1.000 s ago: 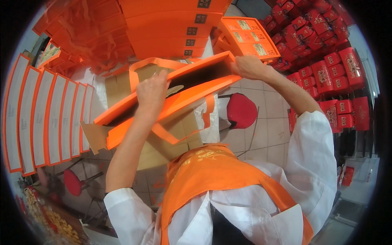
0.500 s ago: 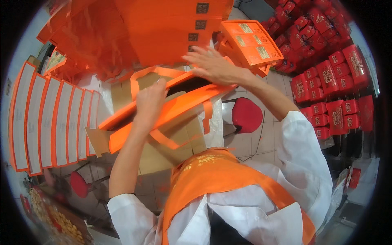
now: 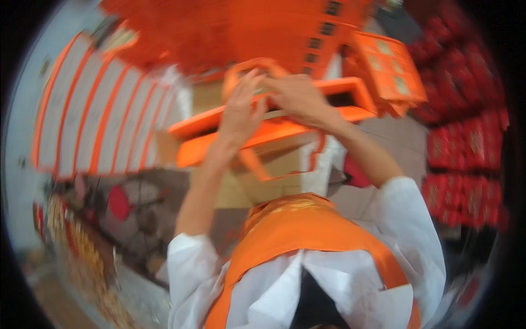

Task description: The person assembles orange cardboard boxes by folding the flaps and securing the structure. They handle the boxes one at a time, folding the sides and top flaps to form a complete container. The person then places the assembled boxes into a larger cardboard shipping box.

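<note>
Both hands, left hand [image 3: 239,112] and right hand [image 3: 300,98], are closing around the rim of the orange bag [image 3: 274,129] held high over the cardboard box [image 3: 263,175], which looks light, floppy, best gripped at its stiff edge.

The orange bag [image 3: 274,129] looks like smooth matt paper; the carton [image 3: 263,181] beneath it, centre frame, is plain brown cardboard.
</note>
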The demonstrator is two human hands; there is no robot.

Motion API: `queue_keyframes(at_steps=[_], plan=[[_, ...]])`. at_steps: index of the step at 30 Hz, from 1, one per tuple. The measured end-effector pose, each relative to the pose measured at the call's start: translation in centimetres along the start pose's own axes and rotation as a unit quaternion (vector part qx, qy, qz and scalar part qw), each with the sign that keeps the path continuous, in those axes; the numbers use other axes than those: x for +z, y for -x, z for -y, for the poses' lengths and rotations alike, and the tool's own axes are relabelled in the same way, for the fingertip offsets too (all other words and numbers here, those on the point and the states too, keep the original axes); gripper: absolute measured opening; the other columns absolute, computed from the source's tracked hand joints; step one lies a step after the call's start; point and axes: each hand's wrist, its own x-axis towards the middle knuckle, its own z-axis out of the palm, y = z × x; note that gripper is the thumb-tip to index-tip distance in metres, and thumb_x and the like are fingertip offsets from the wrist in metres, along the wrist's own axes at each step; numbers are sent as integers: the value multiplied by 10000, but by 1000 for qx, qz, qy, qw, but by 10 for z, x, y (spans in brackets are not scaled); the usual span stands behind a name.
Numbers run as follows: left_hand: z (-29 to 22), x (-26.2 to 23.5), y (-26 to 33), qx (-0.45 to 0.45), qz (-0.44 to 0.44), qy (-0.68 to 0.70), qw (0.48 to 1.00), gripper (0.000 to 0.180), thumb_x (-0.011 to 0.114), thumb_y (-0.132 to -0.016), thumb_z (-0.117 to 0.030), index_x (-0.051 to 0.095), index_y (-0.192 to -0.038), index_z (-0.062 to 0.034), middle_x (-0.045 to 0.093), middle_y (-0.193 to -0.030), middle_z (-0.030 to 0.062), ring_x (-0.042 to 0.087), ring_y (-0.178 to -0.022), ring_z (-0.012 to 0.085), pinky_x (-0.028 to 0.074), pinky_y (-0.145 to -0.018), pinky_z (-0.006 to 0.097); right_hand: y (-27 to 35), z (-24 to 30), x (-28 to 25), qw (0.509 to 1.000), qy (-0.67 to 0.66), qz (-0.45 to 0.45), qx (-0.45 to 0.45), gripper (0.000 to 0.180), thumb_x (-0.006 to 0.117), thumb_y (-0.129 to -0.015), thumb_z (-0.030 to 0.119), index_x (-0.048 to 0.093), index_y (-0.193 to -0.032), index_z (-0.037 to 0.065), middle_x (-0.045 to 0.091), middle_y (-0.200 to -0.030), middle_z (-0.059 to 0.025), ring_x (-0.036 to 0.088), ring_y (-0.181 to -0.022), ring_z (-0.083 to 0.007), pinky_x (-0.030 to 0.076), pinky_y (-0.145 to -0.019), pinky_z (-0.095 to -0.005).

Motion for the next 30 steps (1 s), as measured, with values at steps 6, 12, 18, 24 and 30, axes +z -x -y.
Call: queue_keyframes(at_steps=[6, 12, 18, 24, 30], plan=[[11, -136, 46, -163, -324, 99, 927, 218, 463, -829, -75, 504, -1027, 7, 485, -1140, 116, 515, -856, 139, 420, -779, 277, 17, -5, -4, 992, 22, -113, -56, 205, 438, -849, 237, 547, -914, 76, 571, -865, -60, 510, -883, -208, 348, -776, -349], [59, -122, 96, -494, -99, 487, 714, 416, 531, -831, -284, 443, -1142, -22, 496, -1077, 61, 472, -961, 119, 379, -856, 290, 13, 1, -4, 995, 13, -80, -56, 215, 431, -854, 253, 537, -877, 67, 561, -833, -65, 507, -877, -211, 351, -778, -344], [54, -113, 68, -497, 108, 391, 768, 497, 577, -786, -217, 364, -1183, -6, 477, -1091, 76, 459, -1014, 142, 392, -861, 286, 13, -5, -5, 994, 31, -84, -61, 220, 428, -856, 259, 534, -876, 67, 558, -810, -58, 511, -850, -211, 353, -746, -346], [54, -119, 63, -504, 134, 308, 796, 483, 571, -780, -172, 353, -1177, -2, 465, -1095, 99, 454, -1020, 165, 388, -863, 297, 13, -4, -2, 993, 21, -94, -71, 214, 427, -856, 260, 532, -881, 76, 553, -787, -57, 514, -817, -213, 349, -715, -351], [58, -111, 61, -444, 133, 120, 878, 426, 585, -732, -96, 420, -1108, 18, 534, -973, 130, 514, -935, 191, 420, -792, 313, 14, -8, 3, 991, 30, -106, -74, 198, 461, -836, 263, 522, -870, 78, 550, -784, -58, 511, -811, -223, 347, -703, -354]])
